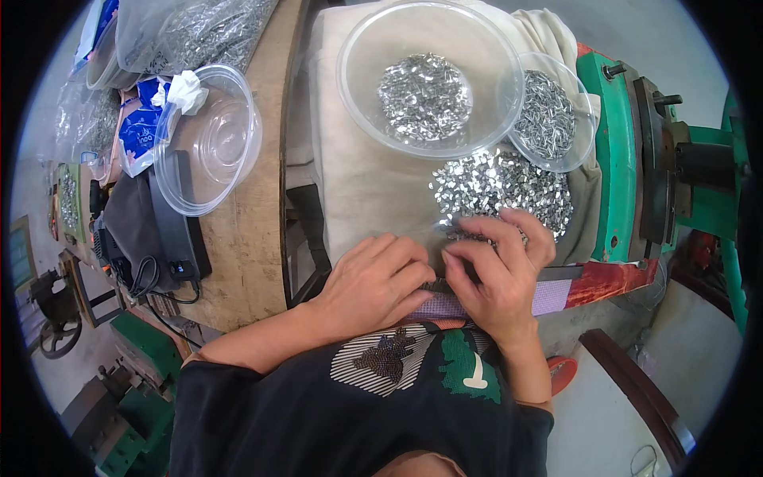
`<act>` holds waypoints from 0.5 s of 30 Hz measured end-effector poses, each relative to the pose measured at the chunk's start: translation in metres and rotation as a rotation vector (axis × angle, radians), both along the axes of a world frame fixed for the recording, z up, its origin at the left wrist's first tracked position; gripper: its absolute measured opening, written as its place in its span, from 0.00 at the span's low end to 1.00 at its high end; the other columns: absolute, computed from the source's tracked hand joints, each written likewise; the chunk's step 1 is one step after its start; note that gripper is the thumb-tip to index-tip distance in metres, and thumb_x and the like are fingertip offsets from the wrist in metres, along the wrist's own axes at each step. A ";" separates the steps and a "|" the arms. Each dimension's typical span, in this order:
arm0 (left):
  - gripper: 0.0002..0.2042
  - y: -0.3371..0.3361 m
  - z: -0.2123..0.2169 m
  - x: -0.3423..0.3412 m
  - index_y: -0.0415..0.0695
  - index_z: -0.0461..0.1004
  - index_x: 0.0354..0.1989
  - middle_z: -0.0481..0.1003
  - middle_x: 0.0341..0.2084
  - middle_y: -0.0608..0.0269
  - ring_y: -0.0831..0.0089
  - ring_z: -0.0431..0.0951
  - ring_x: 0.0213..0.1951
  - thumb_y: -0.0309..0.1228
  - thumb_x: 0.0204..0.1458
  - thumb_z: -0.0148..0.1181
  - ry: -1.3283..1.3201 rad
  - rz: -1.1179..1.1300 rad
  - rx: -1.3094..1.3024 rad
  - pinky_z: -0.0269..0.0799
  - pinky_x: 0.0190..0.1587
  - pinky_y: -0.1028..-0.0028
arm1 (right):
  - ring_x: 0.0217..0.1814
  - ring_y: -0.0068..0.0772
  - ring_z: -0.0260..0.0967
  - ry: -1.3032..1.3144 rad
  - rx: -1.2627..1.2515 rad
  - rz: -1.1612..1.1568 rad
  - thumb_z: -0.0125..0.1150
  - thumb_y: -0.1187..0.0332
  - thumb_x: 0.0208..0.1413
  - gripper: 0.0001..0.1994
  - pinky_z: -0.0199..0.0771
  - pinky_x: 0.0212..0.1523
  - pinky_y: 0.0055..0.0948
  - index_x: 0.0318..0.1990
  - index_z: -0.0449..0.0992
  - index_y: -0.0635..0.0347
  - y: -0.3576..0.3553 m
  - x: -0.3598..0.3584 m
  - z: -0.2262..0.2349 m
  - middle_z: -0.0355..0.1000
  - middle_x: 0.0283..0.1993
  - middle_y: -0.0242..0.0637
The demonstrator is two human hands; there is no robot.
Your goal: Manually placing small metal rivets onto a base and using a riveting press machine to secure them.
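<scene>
A loose pile of small shiny metal pieces (509,187) lies on a beige cloth (358,191) before me. My right hand (502,266) is curled over the near edge of this pile, thumb and forefinger drawn together; whatever is between them is too small to name. Close to its left, at the cloth's near edge, my left hand (377,277) has bent fingers with the tips pressed near the thumb. Its grip is hidden. Beyond the pile stands a large clear plastic bowl (350,87) with similar pieces inside. A smaller clear dish (586,131) beside it holds thin metal pins.
A green machine (602,175) with bolts and a dark shaft borders the cloth on the right. On the wooden bench (258,262) at left are a clear tub (214,151) with crumpled white tissue (187,92), a black device with a cable, and bags of metal parts.
</scene>
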State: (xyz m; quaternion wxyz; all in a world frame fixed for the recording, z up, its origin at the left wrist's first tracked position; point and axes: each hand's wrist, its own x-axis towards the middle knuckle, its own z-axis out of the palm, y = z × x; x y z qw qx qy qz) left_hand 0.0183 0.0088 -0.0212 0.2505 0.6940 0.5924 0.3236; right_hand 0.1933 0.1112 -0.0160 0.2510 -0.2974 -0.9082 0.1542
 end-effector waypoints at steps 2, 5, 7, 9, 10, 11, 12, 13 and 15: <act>0.11 0.001 -0.003 0.002 0.45 0.77 0.33 0.74 0.35 0.64 0.62 0.74 0.35 0.30 0.40 0.72 0.000 -0.002 0.012 0.72 0.38 0.66 | 0.58 0.38 0.65 0.033 -0.053 -0.030 0.73 0.68 0.40 0.08 0.55 0.58 0.40 0.30 0.80 0.48 -0.009 0.014 0.000 0.76 0.45 0.23; 0.09 0.003 -0.005 0.003 0.45 0.77 0.31 0.74 0.34 0.65 0.63 0.74 0.35 0.29 0.41 0.71 0.000 0.000 0.026 0.71 0.37 0.66 | 0.57 0.38 0.65 0.013 -0.073 -0.054 0.74 0.66 0.39 0.08 0.56 0.58 0.40 0.30 0.81 0.47 -0.027 0.028 -0.004 0.76 0.45 0.22; 0.09 0.002 -0.006 0.003 0.45 0.77 0.30 0.74 0.33 0.66 0.63 0.74 0.34 0.29 0.42 0.71 0.000 0.004 0.029 0.71 0.37 0.66 | 0.57 0.38 0.64 -0.014 -0.111 -0.044 0.75 0.66 0.40 0.09 0.56 0.57 0.38 0.31 0.83 0.47 -0.034 0.033 -0.008 0.76 0.45 0.22; 0.09 0.001 -0.009 0.003 0.45 0.77 0.31 0.74 0.33 0.65 0.63 0.74 0.34 0.29 0.42 0.72 -0.010 0.018 0.041 0.70 0.36 0.66 | 0.58 0.38 0.64 0.002 -0.144 -0.040 0.75 0.66 0.40 0.09 0.56 0.57 0.39 0.32 0.84 0.46 -0.033 0.032 -0.008 0.76 0.45 0.22; 0.09 0.000 -0.009 0.003 0.45 0.77 0.31 0.74 0.33 0.65 0.63 0.74 0.34 0.29 0.42 0.72 -0.008 0.018 0.041 0.70 0.36 0.66 | 0.58 0.39 0.63 0.018 -0.176 -0.034 0.76 0.66 0.40 0.10 0.56 0.57 0.39 0.33 0.84 0.46 -0.031 0.032 -0.007 0.76 0.45 0.22; 0.10 0.000 -0.009 0.003 0.45 0.77 0.31 0.74 0.34 0.65 0.63 0.74 0.34 0.29 0.42 0.72 -0.007 0.017 0.046 0.69 0.36 0.67 | 0.58 0.39 0.63 0.020 -0.175 -0.034 0.76 0.66 0.40 0.10 0.56 0.57 0.39 0.33 0.84 0.46 -0.028 0.031 -0.007 0.76 0.45 0.22; 0.10 0.000 -0.008 0.003 0.45 0.77 0.32 0.74 0.34 0.65 0.63 0.74 0.34 0.30 0.42 0.72 -0.005 0.016 0.052 0.69 0.36 0.67 | 0.58 0.39 0.63 0.026 -0.137 -0.054 0.76 0.66 0.40 0.10 0.55 0.58 0.40 0.34 0.84 0.46 -0.023 0.030 -0.008 0.76 0.46 0.23; 0.10 -0.001 -0.008 0.004 0.45 0.77 0.32 0.74 0.34 0.65 0.63 0.74 0.34 0.30 0.42 0.72 -0.002 0.014 0.053 0.69 0.36 0.67 | 0.59 0.39 0.62 0.031 -0.099 -0.074 0.76 0.66 0.40 0.11 0.55 0.58 0.40 0.34 0.85 0.46 -0.017 0.028 -0.009 0.76 0.46 0.23; 0.11 -0.001 -0.006 0.004 0.45 0.77 0.33 0.74 0.35 0.63 0.62 0.75 0.35 0.30 0.43 0.73 -0.008 0.019 0.036 0.70 0.37 0.66 | 0.59 0.40 0.62 -0.010 -0.057 -0.093 0.75 0.66 0.41 0.11 0.54 0.59 0.41 0.35 0.84 0.46 -0.008 0.018 -0.007 0.75 0.47 0.23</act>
